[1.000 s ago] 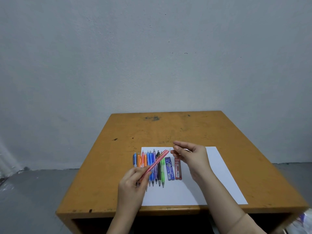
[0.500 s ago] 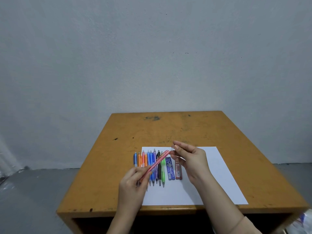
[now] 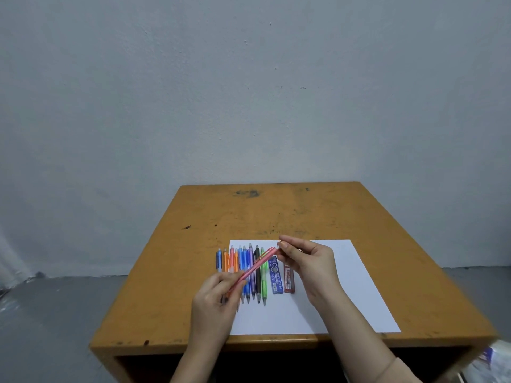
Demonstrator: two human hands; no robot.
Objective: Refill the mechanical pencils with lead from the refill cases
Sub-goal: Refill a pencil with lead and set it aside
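Observation:
My left hand grips the lower part of a pink mechanical pencil, which slants up to the right above the others. My right hand pinches the pencil's top end with thumb and fingertips. Beneath it, several coloured mechanical pencils lie side by side on a white sheet of paper. To their right lie a blue lead refill case and a red lead refill case, both flat on the paper. Whether a lead or a cap sits in my right fingers is too small to tell.
The paper lies on a worn orange-brown wooden table against a grey wall. The table's front edge is near my forearms. A grey floor shows on both sides, and something plastic lies at the lower right.
My right hand's fingertips have closed in on the top end of the pink pencil. The left hand and pencil have barely shifted.

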